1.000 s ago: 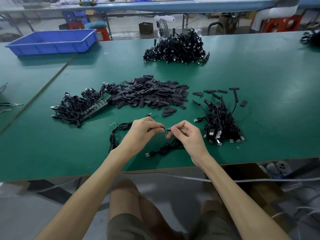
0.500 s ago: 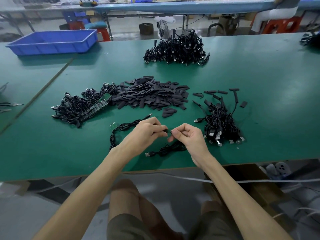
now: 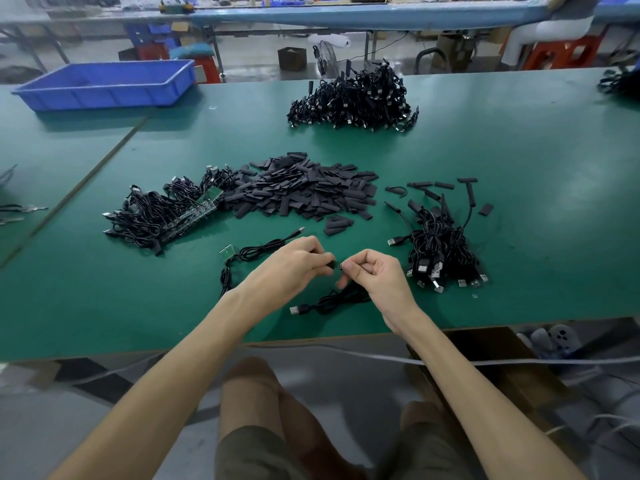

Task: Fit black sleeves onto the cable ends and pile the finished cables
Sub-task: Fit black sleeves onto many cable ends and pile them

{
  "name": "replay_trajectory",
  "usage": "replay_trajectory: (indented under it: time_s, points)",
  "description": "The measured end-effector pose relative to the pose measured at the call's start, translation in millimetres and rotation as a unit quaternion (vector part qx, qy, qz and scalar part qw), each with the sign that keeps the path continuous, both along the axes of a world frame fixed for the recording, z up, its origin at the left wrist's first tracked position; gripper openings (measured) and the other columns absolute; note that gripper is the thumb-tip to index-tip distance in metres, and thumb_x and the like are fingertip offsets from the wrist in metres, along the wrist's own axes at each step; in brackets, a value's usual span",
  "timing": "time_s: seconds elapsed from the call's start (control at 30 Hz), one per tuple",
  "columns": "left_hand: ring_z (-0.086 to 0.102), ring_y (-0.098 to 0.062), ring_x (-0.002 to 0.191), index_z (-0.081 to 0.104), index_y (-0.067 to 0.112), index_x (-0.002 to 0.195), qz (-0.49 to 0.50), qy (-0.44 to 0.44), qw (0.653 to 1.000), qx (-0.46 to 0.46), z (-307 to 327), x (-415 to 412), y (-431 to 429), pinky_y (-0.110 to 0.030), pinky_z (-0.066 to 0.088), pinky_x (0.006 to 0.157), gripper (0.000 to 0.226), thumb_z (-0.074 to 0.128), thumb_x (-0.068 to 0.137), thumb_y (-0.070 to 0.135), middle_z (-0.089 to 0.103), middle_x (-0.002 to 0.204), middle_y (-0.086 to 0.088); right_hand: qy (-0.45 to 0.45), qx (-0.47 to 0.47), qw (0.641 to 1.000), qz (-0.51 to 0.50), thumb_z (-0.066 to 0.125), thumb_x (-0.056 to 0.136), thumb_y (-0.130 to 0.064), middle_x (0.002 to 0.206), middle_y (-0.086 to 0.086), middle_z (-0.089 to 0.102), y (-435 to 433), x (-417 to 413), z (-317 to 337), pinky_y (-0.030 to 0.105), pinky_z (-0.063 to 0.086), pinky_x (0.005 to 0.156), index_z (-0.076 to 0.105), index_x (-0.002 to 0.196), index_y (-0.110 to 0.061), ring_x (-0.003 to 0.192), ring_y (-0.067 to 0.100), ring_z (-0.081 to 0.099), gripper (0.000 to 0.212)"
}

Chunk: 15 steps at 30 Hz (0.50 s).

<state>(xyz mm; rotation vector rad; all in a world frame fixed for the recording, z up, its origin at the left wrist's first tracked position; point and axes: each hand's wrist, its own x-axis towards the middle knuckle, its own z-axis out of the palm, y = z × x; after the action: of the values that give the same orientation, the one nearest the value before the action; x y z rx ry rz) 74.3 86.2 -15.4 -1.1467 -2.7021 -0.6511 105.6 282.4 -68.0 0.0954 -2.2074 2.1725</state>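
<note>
My left hand and right hand meet just below the middle of the frame, over the near part of the green table. A second ago there was a gap between the fingertips with a thin end showing across it. Now the gap is closed and the fingertips almost touch.

The left fingers are curled and pinch a black sleeve, of which only the tip shows. The right thumb and forefinger pinch the end of the cable. Its coil lies on the table under that hand, with the USB plug pointing left, as it did before.

The heap of loose sleeves sits above the hands, unchanged. A bundle of cables lies at centre right and another bundle at centre left. A spare cable with a small green board lies just left of my left hand.
</note>
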Motion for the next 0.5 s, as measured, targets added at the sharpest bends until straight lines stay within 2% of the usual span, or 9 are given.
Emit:
replay_trajectory:
  time_s: [0.13,0.33,0.43,0.5]
  points:
    - [0.056,-0.023,0.086,0.073,0.003,0.108,-0.011,0.026,1.0,0.012,-1.1,1.8,0.9,-0.036,0.047,0.08,0.021,0.063,0.1,0.02,0.059,0.096,-0.009,-0.003,-0.006,1.0,-0.003,0.069,0.098,-0.017,0.076,0.007,0.078,1.0,0.4,0.9,0.032,0.052,0.091,0.071,0.091,-0.012,0.076,0.016,0.073,0.009]
    - [0.06,-0.022,0.08,0.073,0.006,0.106,-0.003,0.021,1.0,0.013,-11.1,-2.4,-2.7,-0.037,0.051,0.076,0.021,0.06,0.102,0.022,0.062,0.091,-0.004,-0.006,0.017,1.0,0.001,0.07,0.098,-0.02,0.077,0.008,0.078,-0.6,0.1,1.8,0.033,0.054,0.091,0.07,0.093,-0.009,0.077,0.019,0.074,0.012]
    - [0.056,-0.003,0.067,0.067,0.013,0.097,0.016,-0.047,0.999,0.011,-16.1,-7.8,-1.8,-0.031,0.051,0.072,0.017,0.054,0.105,0.02,0.061,0.077,0.012,0.002,0.031,0.999,-0.006,0.071,0.098,-0.028,0.078,0.006,0.078,-2.1,1.1,3.4,0.037,0.055,0.094,0.07,0.093,-0.011,0.079,0.019,0.073,0.018]
    - [0.056,-0.003,0.063,0.067,0.021,0.093,0.05,-0.129,0.989,0.058,-19.6,-10.1,-0.1,-0.026,0.048,0.067,0.019,0.053,0.106,0.023,0.062,0.069,0.013,0.009,0.038,0.999,-0.012,0.07,0.098,-0.029,0.078,0.005,0.078,-2.6,2.0,4.0,0.038,0.054,0.096,0.07,0.095,-0.013,0.082,0.019,0.073,0.017]
